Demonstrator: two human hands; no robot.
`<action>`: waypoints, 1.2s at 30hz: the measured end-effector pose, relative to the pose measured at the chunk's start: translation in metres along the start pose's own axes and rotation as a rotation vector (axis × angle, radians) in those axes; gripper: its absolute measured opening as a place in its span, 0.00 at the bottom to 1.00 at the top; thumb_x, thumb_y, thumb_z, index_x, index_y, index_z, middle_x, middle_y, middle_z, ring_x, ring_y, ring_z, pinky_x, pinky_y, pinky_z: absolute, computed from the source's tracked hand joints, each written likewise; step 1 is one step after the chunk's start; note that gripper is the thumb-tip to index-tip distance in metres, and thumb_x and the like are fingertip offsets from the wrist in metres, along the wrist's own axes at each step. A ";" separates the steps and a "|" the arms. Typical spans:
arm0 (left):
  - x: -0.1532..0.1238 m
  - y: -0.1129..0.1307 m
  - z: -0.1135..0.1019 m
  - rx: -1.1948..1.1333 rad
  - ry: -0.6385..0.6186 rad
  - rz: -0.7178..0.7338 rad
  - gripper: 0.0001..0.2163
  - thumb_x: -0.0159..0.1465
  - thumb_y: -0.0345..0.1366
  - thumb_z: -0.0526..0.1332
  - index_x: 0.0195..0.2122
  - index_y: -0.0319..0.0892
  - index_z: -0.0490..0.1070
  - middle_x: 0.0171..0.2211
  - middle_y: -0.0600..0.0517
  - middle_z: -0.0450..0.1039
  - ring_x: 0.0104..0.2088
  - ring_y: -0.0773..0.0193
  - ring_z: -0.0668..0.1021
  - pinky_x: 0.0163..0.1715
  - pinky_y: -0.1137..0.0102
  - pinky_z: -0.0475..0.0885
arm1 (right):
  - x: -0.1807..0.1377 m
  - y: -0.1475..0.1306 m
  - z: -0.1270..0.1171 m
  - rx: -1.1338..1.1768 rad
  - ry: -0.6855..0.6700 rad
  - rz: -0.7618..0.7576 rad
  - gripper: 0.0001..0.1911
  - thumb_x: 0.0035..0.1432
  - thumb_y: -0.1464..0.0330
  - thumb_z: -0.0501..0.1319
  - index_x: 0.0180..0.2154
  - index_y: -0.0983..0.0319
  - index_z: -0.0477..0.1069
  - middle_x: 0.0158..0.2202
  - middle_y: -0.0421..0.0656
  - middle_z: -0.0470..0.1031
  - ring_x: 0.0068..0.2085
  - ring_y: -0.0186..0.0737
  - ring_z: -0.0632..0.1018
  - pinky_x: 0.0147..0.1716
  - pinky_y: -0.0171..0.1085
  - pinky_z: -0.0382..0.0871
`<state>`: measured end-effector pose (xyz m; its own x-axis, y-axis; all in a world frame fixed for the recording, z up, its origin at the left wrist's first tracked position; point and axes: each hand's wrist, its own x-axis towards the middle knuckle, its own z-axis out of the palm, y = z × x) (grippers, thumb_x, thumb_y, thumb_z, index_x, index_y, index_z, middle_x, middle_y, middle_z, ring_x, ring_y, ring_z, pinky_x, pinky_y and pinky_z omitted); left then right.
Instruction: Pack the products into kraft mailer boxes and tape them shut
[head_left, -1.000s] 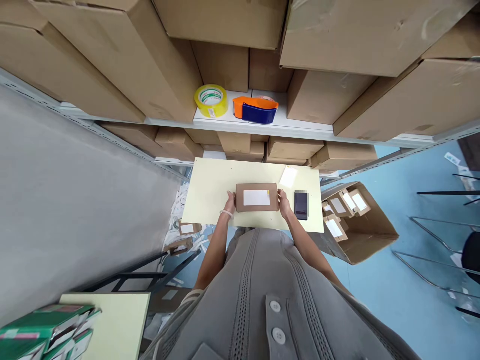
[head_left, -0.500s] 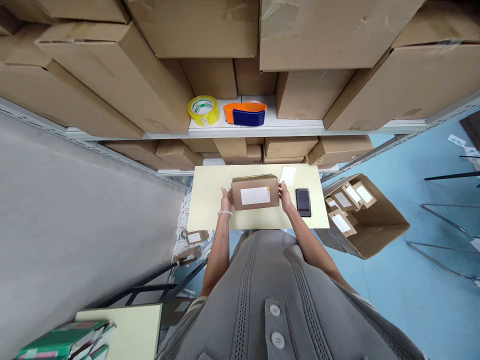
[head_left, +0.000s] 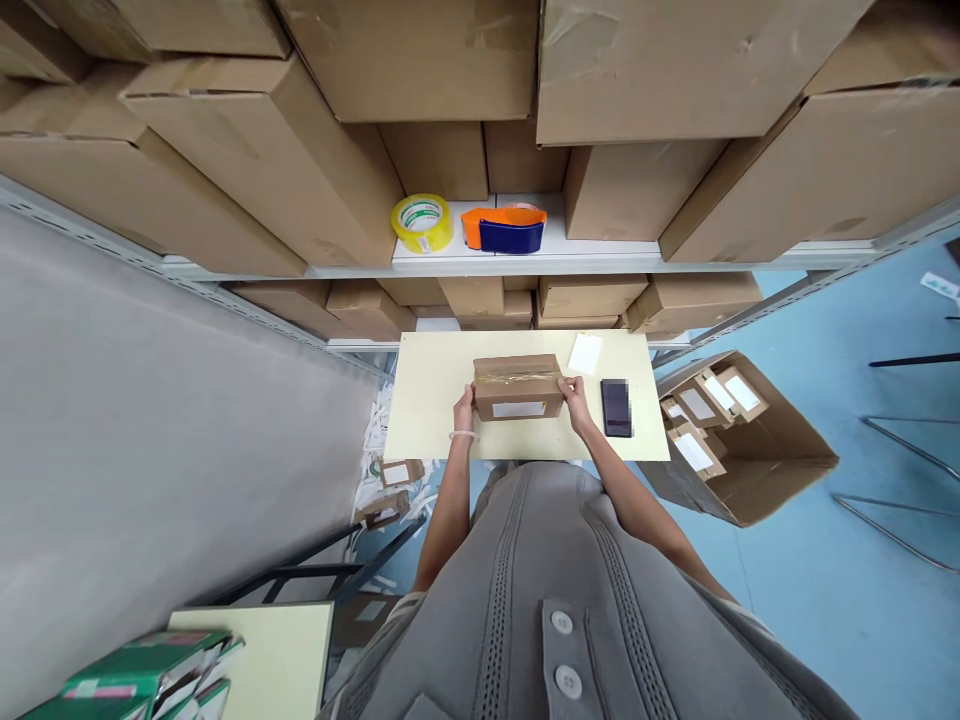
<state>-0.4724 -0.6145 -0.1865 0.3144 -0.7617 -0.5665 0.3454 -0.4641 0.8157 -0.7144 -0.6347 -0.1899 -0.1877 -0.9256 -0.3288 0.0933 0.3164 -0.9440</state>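
Head view: I hold a small box (head_left: 518, 387) between both hands above the middle of a pale yellow desk (head_left: 427, 400). My left hand (head_left: 464, 410) grips its left end and my right hand (head_left: 577, 400) grips its right end, fingers closed against the cardboard. The box is tipped, its taped face up and its white-labelled face turned toward me. A dark phone (head_left: 616, 407) lies flat on the desk just right of my right hand, and a white slip (head_left: 586, 352) lies at the far edge, beyond the phone. On the shelf (head_left: 525, 262) past the desk sit a yellow tape roll (head_left: 422, 222) and, to its right, an orange-and-blue tape dispenser (head_left: 507, 229), among large cartons. On the floor right of the desk, an open carton (head_left: 757, 470) holds several small labelled boxes.
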 end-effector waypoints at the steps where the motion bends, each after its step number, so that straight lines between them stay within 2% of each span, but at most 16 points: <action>1: 0.000 -0.003 -0.001 0.007 -0.017 0.019 0.27 0.67 0.53 0.55 0.59 0.39 0.69 0.58 0.45 0.71 0.60 0.53 0.71 0.58 0.60 0.69 | -0.001 0.002 0.001 0.008 -0.008 -0.005 0.21 0.51 0.49 0.62 0.32 0.55 0.56 0.42 0.40 0.72 0.47 0.43 0.72 0.49 0.40 0.66; 7: -0.004 -0.020 -0.008 0.201 -0.062 0.089 0.24 0.68 0.48 0.53 0.62 0.46 0.64 0.65 0.54 0.60 0.66 0.61 0.63 0.63 0.66 0.62 | -0.006 0.012 -0.002 0.000 -0.056 0.043 0.18 0.51 0.54 0.63 0.35 0.55 0.56 0.45 0.42 0.73 0.48 0.43 0.73 0.49 0.42 0.66; 13: 0.006 -0.007 -0.004 0.379 -0.107 0.092 0.26 0.68 0.51 0.52 0.64 0.46 0.62 0.64 0.52 0.62 0.67 0.58 0.59 0.67 0.63 0.54 | 0.009 0.014 -0.001 -0.070 -0.011 0.156 0.21 0.49 0.54 0.63 0.42 0.55 0.62 0.48 0.44 0.71 0.52 0.45 0.72 0.52 0.42 0.66; 15: 0.011 -0.001 0.003 0.429 -0.107 0.078 0.28 0.68 0.53 0.51 0.66 0.47 0.57 0.66 0.52 0.59 0.68 0.58 0.56 0.67 0.64 0.52 | 0.019 0.013 0.004 -0.087 0.000 0.190 0.23 0.51 0.53 0.61 0.46 0.56 0.64 0.51 0.45 0.71 0.53 0.45 0.72 0.54 0.42 0.65; 18: 0.019 0.005 0.012 0.491 -0.080 0.097 0.31 0.69 0.52 0.48 0.69 0.46 0.48 0.70 0.52 0.49 0.69 0.62 0.52 0.68 0.68 0.48 | 0.030 0.012 0.012 -0.102 0.007 0.215 0.26 0.56 0.51 0.56 0.52 0.56 0.64 0.56 0.45 0.69 0.55 0.45 0.71 0.58 0.43 0.62; 21: 0.022 0.003 0.017 0.527 -0.070 0.143 0.30 0.70 0.51 0.44 0.71 0.45 0.42 0.71 0.52 0.44 0.69 0.64 0.51 0.68 0.69 0.45 | 0.031 0.014 0.019 -0.129 0.018 0.179 0.26 0.59 0.50 0.52 0.55 0.54 0.65 0.60 0.42 0.68 0.60 0.42 0.67 0.63 0.43 0.56; 25: 0.021 -0.004 0.016 0.550 -0.049 0.182 0.30 0.71 0.53 0.40 0.71 0.46 0.42 0.70 0.52 0.47 0.69 0.64 0.53 0.67 0.69 0.48 | 0.024 0.019 0.024 -0.210 0.050 0.099 0.31 0.60 0.47 0.49 0.58 0.54 0.65 0.62 0.40 0.66 0.62 0.42 0.66 0.64 0.44 0.53; 30: 0.021 -0.008 0.012 0.653 -0.054 0.211 0.31 0.71 0.50 0.45 0.71 0.43 0.41 0.68 0.46 0.55 0.65 0.57 0.64 0.62 0.64 0.61 | 0.017 0.023 0.026 -0.301 0.067 0.039 0.38 0.61 0.45 0.46 0.62 0.64 0.62 0.63 0.49 0.65 0.63 0.47 0.66 0.63 0.45 0.56; 36: 0.023 -0.010 0.014 0.751 -0.031 0.233 0.31 0.71 0.44 0.48 0.71 0.40 0.37 0.60 0.40 0.67 0.57 0.54 0.73 0.55 0.62 0.67 | 0.019 0.025 0.026 -0.508 0.047 0.010 0.34 0.65 0.50 0.45 0.64 0.63 0.58 0.59 0.50 0.70 0.59 0.50 0.71 0.57 0.46 0.65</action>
<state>-0.4812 -0.6340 -0.2063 0.2764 -0.8842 -0.3765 -0.4200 -0.4635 0.7802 -0.6898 -0.6499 -0.2186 -0.2342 -0.9154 -0.3275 -0.3898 0.3970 -0.8309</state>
